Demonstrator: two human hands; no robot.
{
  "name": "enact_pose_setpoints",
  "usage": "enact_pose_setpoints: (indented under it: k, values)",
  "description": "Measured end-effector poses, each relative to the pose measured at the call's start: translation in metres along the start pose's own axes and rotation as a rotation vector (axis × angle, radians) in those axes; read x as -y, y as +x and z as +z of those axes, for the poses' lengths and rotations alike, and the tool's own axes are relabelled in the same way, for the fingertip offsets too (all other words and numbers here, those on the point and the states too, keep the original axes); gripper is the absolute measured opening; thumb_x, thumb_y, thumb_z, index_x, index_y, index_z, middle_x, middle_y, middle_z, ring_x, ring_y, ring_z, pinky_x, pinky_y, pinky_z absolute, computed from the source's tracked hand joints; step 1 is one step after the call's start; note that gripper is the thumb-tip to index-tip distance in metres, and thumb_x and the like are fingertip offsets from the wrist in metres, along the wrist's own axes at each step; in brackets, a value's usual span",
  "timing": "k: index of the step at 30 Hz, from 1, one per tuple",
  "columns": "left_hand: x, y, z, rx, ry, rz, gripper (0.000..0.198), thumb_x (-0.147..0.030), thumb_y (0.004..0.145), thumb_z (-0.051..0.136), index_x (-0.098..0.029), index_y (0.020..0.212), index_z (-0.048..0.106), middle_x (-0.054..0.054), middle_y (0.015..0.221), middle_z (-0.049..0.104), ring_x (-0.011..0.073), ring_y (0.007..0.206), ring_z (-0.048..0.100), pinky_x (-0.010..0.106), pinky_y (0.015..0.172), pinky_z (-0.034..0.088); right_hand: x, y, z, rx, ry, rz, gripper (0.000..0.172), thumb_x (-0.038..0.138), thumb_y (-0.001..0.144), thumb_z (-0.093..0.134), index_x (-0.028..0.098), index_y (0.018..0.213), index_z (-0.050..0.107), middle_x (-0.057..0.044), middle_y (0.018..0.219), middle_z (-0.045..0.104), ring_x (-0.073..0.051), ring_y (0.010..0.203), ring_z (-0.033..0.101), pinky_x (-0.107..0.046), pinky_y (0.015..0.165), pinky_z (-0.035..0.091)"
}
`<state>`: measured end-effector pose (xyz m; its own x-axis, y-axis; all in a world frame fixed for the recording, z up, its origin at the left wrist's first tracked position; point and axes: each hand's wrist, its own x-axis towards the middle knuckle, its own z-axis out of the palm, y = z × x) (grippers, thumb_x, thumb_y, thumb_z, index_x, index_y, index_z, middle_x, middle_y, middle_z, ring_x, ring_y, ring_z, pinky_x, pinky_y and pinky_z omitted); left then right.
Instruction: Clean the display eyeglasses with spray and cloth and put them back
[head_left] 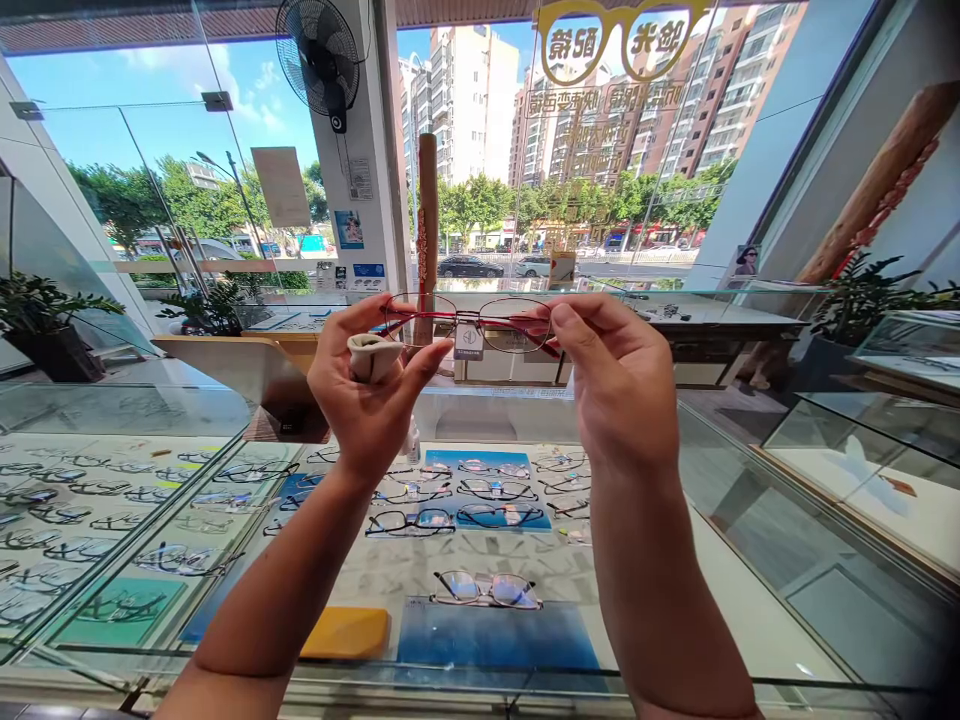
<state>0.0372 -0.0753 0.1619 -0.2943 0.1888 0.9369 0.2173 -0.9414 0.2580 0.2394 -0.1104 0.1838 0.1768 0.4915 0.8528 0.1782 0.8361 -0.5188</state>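
Thin-rimmed glasses with red temples (pixel 469 315) are held up level in front of the window, a small grey tag hanging near the bridge. My left hand (pixel 367 385) grips their left side and also has a rolled pale cloth (pixel 373 357) tucked in its palm. At the right end of the frame, my right hand (pixel 619 375) pinches the rim or hinge between thumb and fingers. Below, another pair of glasses (pixel 487 590) rests on the glass counter beside a blue mat (pixel 495 640).
A glass display counter (pixel 720 590) spans the foreground, with many glasses inside. On it lies a yellow case (pixel 346 632) at the lower left. A brown chair back (pixel 225 370), a plant (pixel 52 310) and a wall fan (pixel 319 55) stand farther off.
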Motion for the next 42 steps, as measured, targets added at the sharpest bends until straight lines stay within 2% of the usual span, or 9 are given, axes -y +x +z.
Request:
enact_pose_setpoints:
  k: [5, 7, 10, 13, 18, 23, 33, 38, 42]
  values:
    - [-0.001, 0.001, 0.001, 0.041, -0.006, -0.095, 0.054, -0.044, 0.082, 0.097, -0.026, 0.125, 0.071, 0.007, 0.117, 0.078, 0.0164, 0.091, 0.076, 0.029, 0.073, 0.064, 0.002, 0.000, 0.002, -0.020, 0.001, -0.004, 0.017, 0.043, 0.103, 0.068, 0.027, 0.102, 0.075, -0.003, 0.102, 0.080, -0.021, 0.099, 0.078, -0.040, 0.092, 0.066]
    - [-0.001, 0.001, 0.001, 0.033, 0.015, -0.090, 0.055, -0.045, 0.082, 0.096, -0.026, 0.126, 0.070, 0.007, 0.116, 0.078, 0.0166, 0.092, 0.077, 0.028, 0.071, 0.063, 0.000, 0.000, 0.002, -0.011, -0.024, -0.003, 0.017, 0.043, 0.104, 0.066, 0.028, 0.106, 0.075, -0.003, 0.104, 0.080, -0.022, 0.100, 0.078, -0.040, 0.092, 0.066]
    - [-0.003, 0.000, 0.001, -0.003, 0.071, 0.010, 0.055, -0.041, 0.080, 0.098, -0.026, 0.125, 0.071, 0.006, 0.114, 0.077, 0.0194, 0.100, 0.076, 0.031, 0.075, 0.064, -0.005, 0.001, 0.001, 0.013, -0.038, 0.019, 0.018, 0.040, 0.104, 0.065, 0.027, 0.110, 0.076, -0.004, 0.105, 0.080, -0.021, 0.100, 0.078, -0.041, 0.091, 0.066]
    - [-0.007, -0.001, 0.002, -0.029, 0.083, 0.122, 0.054, -0.034, 0.078, 0.099, -0.027, 0.125, 0.072, 0.004, 0.111, 0.075, 0.0186, 0.096, 0.076, 0.034, 0.075, 0.065, -0.010, 0.002, 0.002, 0.025, -0.023, 0.039, 0.017, 0.037, 0.103, 0.065, 0.026, 0.109, 0.076, -0.003, 0.103, 0.080, -0.021, 0.097, 0.078, -0.041, 0.090, 0.066]
    - [-0.015, -0.004, 0.003, -0.022, 0.100, 0.037, 0.052, -0.029, 0.080, 0.096, -0.028, 0.125, 0.071, 0.004, 0.109, 0.074, 0.0159, 0.084, 0.073, 0.030, 0.066, 0.062, -0.009, 0.005, 0.005, 0.015, 0.004, 0.099, 0.012, 0.028, 0.099, 0.066, 0.025, 0.101, 0.077, -0.001, 0.094, 0.080, -0.019, 0.092, 0.079, -0.038, 0.087, 0.065]
    - [-0.016, -0.005, 0.003, -0.023, 0.094, 0.023, 0.049, -0.029, 0.081, 0.096, -0.028, 0.123, 0.071, 0.003, 0.109, 0.074, 0.0146, 0.080, 0.071, 0.029, 0.064, 0.061, -0.008, 0.006, 0.007, 0.014, 0.033, 0.130, 0.011, 0.027, 0.097, 0.066, 0.023, 0.097, 0.077, -0.001, 0.089, 0.080, -0.018, 0.087, 0.078, -0.037, 0.084, 0.064]
    - [0.001, 0.001, 0.005, 0.042, 0.030, -0.107, 0.052, -0.047, 0.080, 0.097, -0.024, 0.120, 0.072, 0.006, 0.107, 0.077, 0.0179, 0.093, 0.076, 0.027, 0.072, 0.062, -0.004, 0.002, 0.004, -0.034, 0.017, 0.051, 0.012, 0.030, 0.100, 0.066, 0.025, 0.101, 0.077, -0.002, 0.093, 0.078, -0.019, 0.091, 0.077, -0.037, 0.083, 0.063]
    - [0.006, 0.002, 0.003, 0.077, 0.015, -0.186, 0.050, -0.046, 0.082, 0.096, -0.024, 0.121, 0.074, 0.005, 0.107, 0.078, 0.0168, 0.094, 0.076, 0.026, 0.077, 0.062, 0.001, 0.001, 0.005, -0.024, 0.049, 0.056, 0.012, 0.030, 0.100, 0.067, 0.025, 0.101, 0.077, -0.003, 0.096, 0.076, -0.020, 0.094, 0.076, -0.037, 0.086, 0.063]
    - [0.013, 0.005, 0.001, 0.141, -0.046, -0.120, 0.052, -0.043, 0.084, 0.095, -0.026, 0.127, 0.072, 0.006, 0.116, 0.079, 0.0179, 0.104, 0.076, 0.028, 0.086, 0.063, 0.006, 0.001, 0.004, 0.001, 0.089, 0.060, 0.011, 0.028, 0.098, 0.067, 0.025, 0.100, 0.077, -0.003, 0.098, 0.077, -0.021, 0.097, 0.077, -0.040, 0.091, 0.063]
